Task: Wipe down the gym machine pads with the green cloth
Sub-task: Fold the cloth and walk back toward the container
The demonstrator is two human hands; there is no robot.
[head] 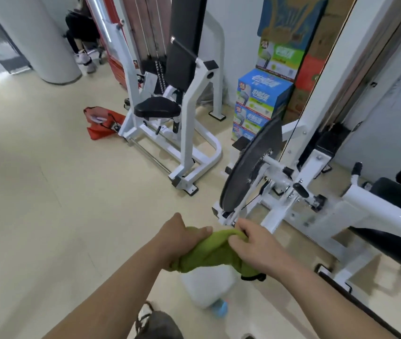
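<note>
Gripping one green cloth [212, 253] between them, the left hand [178, 241] and right hand [255, 245] are both closed on it, bunched at waist height. Two machines stand ahead: one seat pad [156, 109] and one tall back pad [186, 37] lie well forward, left of centre; one long dark pad [395, 243] runs along the right, nearest the right hand. One white jug [206, 287] sits on the floor below.

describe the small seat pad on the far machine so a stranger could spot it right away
Start at the white-framed gym machine standing against the back wall, left of the stacked blue and green cardboard boxes. Below its tall upright black back pad sits the small black rounded seat pad. It is the only low, flat, horizontal cushion on that frame, with a red fabric bag lying on the floor just to its left.
</note>
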